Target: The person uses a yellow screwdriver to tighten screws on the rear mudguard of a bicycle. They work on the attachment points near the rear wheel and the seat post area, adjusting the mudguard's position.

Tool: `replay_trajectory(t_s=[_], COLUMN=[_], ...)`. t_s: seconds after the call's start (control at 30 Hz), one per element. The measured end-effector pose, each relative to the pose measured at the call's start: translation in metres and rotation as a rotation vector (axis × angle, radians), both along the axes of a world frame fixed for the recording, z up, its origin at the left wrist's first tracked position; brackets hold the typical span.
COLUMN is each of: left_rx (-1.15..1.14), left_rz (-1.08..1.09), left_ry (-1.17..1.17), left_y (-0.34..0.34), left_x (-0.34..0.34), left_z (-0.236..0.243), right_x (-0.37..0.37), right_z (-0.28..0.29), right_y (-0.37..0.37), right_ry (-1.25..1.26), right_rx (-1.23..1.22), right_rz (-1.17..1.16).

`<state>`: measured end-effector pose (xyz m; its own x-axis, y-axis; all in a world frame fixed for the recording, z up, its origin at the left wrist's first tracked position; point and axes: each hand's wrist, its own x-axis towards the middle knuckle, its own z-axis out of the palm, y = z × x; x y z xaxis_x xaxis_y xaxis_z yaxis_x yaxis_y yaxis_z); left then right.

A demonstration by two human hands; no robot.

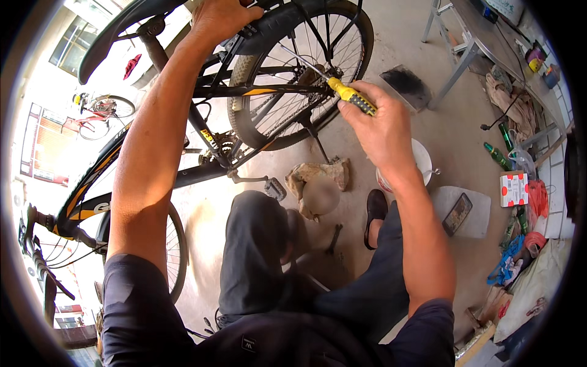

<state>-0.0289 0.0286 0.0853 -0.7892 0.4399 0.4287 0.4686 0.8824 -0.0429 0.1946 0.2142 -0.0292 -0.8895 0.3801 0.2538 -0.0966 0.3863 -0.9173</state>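
My right hand (382, 125) is closed round the yellow and black handle of a screwdriver (351, 96). Its metal shaft points up and left, across the spokes of a black bicycle's rear wheel (302, 73). At the upper edge, my left hand (223, 21) grips the front end of the black rear mudguard (272, 29), below and right of the saddle (116, 33); some of its fingers are hidden. The bicycle frame (202, 175), black with orange and yellow marks, stretches to the left under my left forearm. A pedal (274, 189) hangs near my knee.
Between my feet lie a crumpled cloth (339, 174) and a dark wrench (334, 238). Right of them stand a white bucket (423, 160) and a phone (457, 214) on a pale board. A metal-legged table (455, 73), green bottles (497, 156) and bags line the right side.
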Motion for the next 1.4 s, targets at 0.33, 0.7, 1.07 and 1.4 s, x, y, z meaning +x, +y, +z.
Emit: replay_trajectory(t_s=[0.33, 0.7, 1.07, 1.4], left_rx=[0.373, 0.281, 0.449, 0.317], left_rz=[-0.289, 0.005, 0.05, 0.263], left_ry=[0.273, -0.121, -0.327, -0.506], left_y=[-0.032, -0.135, -0.177, -0.198], left_x=[0.125, 0.215, 0.255, 0.229], left_z=[-0.081, -0.16, -0.188, -0.2], right_x=[0.022, 0.044, 0.122, 0.329], right_z=[-0.058, -0.126, -0.029, -0.293], right_y=[0.032, -0.05, 0.017, 0.222], right_ry=[-0.469, -0.615, -0.092, -0.688], right_rx=[0.677, 0.756, 0.159, -0.126], right_rz=[0.22, 0.684, 0.113, -0.854])
